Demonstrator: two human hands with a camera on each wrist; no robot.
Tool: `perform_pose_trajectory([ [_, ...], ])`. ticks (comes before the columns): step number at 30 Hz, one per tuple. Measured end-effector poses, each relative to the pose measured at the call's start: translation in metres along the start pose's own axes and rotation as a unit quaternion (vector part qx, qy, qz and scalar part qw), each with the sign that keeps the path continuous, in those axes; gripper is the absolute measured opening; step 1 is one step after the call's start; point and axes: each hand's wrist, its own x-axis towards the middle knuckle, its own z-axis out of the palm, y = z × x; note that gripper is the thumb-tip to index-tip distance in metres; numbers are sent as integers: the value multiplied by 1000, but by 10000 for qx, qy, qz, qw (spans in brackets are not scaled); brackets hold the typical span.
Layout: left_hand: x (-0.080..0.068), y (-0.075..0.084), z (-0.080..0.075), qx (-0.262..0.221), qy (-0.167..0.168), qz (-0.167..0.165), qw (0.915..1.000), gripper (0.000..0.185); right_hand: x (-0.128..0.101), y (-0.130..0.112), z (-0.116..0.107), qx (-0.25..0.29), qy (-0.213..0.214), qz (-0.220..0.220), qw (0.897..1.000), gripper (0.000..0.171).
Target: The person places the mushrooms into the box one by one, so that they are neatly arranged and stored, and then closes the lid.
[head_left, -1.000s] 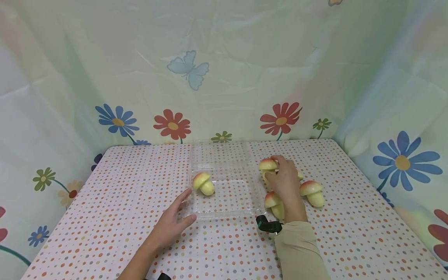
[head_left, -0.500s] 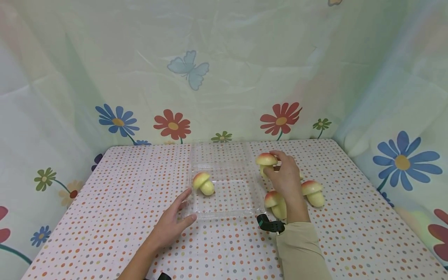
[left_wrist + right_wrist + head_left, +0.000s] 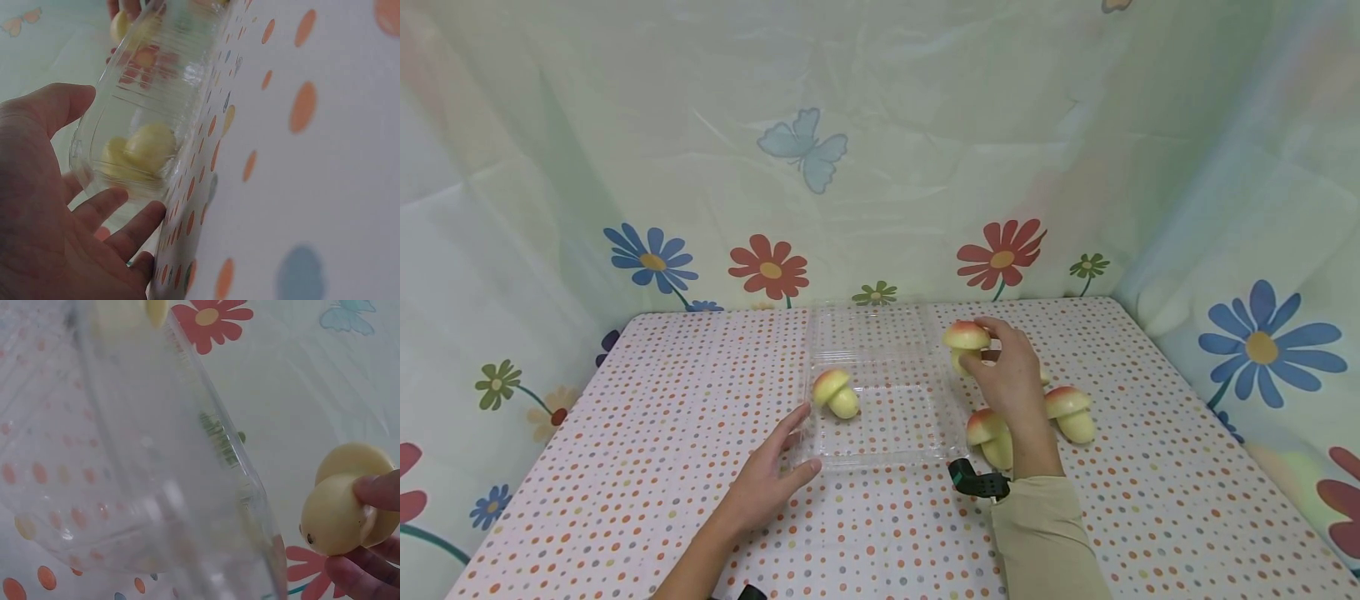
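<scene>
My right hand (image 3: pixel 1011 371) pinches a toy mushroom (image 3: pixel 966 337) with a red-tinged cap and pale yellow stem, just right of a clear plastic clamshell box (image 3: pixel 887 458). In the right wrist view the thumb and fingers hold that mushroom (image 3: pixel 340 512) beside the box wall. Another mushroom (image 3: pixel 837 394) lies in the left part of the box. My left hand (image 3: pixel 767 479) is at the box's left front corner, fingers extended and thumb apart. From the left wrist the fingers appear right at the wall of the box (image 3: pixel 94 169), with the mushroom inside (image 3: pixel 144 150).
Near my right wrist lie two more mushrooms, one in front (image 3: pixel 991 437) and one to the right (image 3: pixel 1071 414). A further one (image 3: pixel 1043 377) is mostly hidden behind the right hand. The box lid (image 3: pixel 872 329) lies folded back towards the flowered curtain (image 3: pixel 880 208). A dotted cloth (image 3: pixel 865 542) covers the table.
My right hand has lifted the mushroom and moved it slightly up and left, towards the box. The left hand and the other mushrooms stay as they were.
</scene>
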Motion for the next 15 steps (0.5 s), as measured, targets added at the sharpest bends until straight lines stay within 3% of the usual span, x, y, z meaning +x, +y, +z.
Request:
perform_pose_trajectory([
  [15, 0, -1, 0, 39, 13, 82, 10000, 77, 0, -6, 8, 175, 47, -370, 9991, 59],
])
